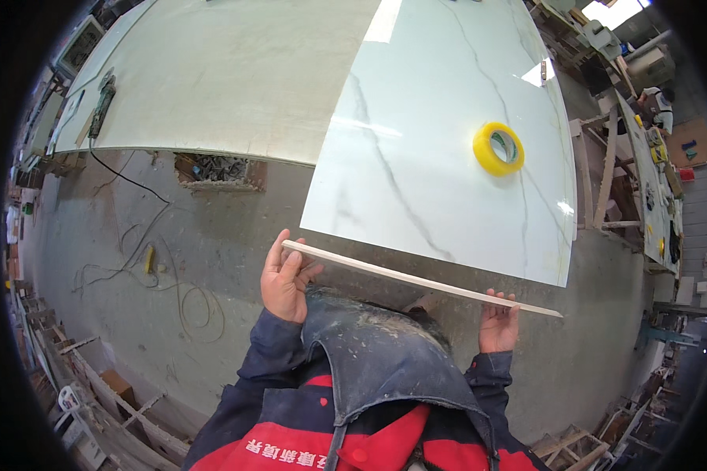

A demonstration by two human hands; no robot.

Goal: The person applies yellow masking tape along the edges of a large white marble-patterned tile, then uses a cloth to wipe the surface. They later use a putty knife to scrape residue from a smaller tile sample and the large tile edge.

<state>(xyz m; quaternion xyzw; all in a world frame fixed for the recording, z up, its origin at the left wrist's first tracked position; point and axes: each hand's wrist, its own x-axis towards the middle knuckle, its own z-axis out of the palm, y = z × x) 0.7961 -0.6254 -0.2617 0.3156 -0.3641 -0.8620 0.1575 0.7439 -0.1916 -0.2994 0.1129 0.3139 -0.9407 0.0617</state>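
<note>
Pale wooden strip [416,279] — long axis left-right, right end lower — gripped by both hands: left [285,276], right [498,322].

The person wears a dark navy work jacket with long sleeves that end in plain cuffs at both wrists. Across the chest the jacket turns bright red, and a row of white printed characters runs along the red panel. Over it hangs a dark grey-blue apron, its bib worn and heavily smeared with pale dust and dried whitish stains. The left hand [285,279] and the right hand [498,323] are ungloved.
</note>
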